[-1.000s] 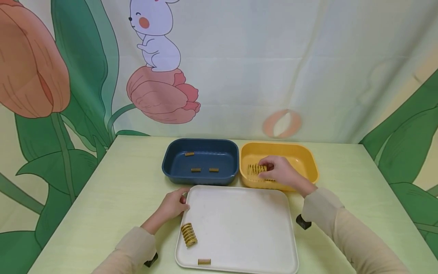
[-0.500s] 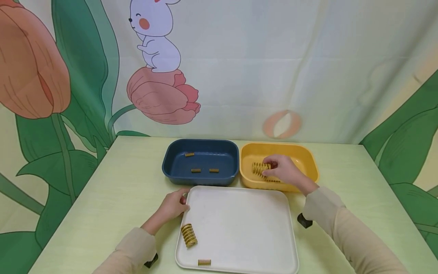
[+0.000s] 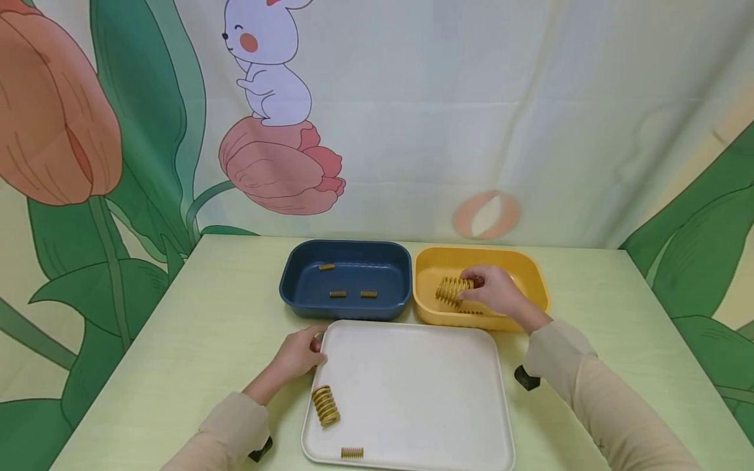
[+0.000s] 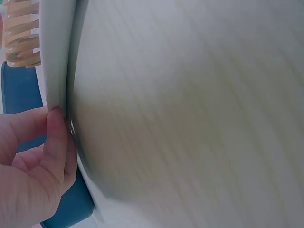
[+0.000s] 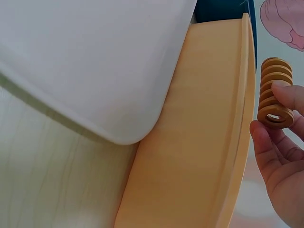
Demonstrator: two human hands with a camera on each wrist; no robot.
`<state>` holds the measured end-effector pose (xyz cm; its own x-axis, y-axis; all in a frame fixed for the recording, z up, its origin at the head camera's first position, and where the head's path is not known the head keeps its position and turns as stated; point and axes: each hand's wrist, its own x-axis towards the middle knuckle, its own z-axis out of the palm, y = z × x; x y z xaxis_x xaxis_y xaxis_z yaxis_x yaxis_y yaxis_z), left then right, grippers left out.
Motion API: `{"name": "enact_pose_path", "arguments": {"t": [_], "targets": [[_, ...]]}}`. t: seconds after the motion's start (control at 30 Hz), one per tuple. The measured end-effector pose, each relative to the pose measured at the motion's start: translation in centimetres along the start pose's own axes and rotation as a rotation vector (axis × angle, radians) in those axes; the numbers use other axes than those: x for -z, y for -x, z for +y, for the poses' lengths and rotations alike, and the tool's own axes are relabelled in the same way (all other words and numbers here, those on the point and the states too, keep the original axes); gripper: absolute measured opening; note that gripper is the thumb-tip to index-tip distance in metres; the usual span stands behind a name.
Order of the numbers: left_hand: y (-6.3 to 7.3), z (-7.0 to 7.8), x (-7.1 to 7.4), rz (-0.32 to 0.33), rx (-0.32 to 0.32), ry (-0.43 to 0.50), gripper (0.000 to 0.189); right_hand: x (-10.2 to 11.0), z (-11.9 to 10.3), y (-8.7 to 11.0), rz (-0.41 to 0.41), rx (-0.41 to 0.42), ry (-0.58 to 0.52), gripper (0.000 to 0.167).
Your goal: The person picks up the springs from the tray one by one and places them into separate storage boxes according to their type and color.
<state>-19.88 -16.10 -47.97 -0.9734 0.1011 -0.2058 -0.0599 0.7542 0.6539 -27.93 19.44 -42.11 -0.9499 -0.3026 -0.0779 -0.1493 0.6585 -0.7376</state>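
My right hand [image 3: 493, 288] is over the yellow bin [image 3: 533, 288], its thumb and fingers pinching a thick yellow coil spring [image 5: 275, 92]. In the head view that spring [image 3: 455, 289] overlaps the bin's interior, and coils of another spring [image 3: 471, 312] show just below the hand. At the upper left of the white tray [image 3: 412, 392], my left hand [image 3: 297, 351] grips the rim between thumb and fingers. The left wrist view shows the fingers [image 4: 56, 137] at the tray's edge. On the tray lie a large yellow spring [image 3: 325, 405] and a small thin one [image 3: 352, 453].
A dark blue bin [image 3: 344, 311] holding several small springs [image 3: 338, 294] stands left of the yellow one. Both bins sit just behind the tray on the pale green table [image 3: 601, 307]. A printed curtain [image 3: 400, 131] hangs at the back.
My right hand, with the spring, has shifted a little to the right over the yellow bin. My left hand and the tray have stayed in place.
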Motion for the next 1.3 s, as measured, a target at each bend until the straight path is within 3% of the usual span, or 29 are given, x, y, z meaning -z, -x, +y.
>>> {"name": "enact_pose_path", "arguments": {"t": [0.47,0.83,1.3], "targets": [[0.2,0.0,0.0,0.007,-0.02,0.006,0.05,0.4,1.4,-0.2,0.012,-0.048,0.001,0.039],[0.3,-0.2,0.0,0.026,-0.038,0.004,0.05,0.6,2.2,-0.2,0.043,-0.039,0.006,0.037],[0.1,-0.2,0.0,0.004,-0.014,-0.005,0.05,0.7,3.4,-0.5,0.085,-0.061,0.021,0.039]]}}
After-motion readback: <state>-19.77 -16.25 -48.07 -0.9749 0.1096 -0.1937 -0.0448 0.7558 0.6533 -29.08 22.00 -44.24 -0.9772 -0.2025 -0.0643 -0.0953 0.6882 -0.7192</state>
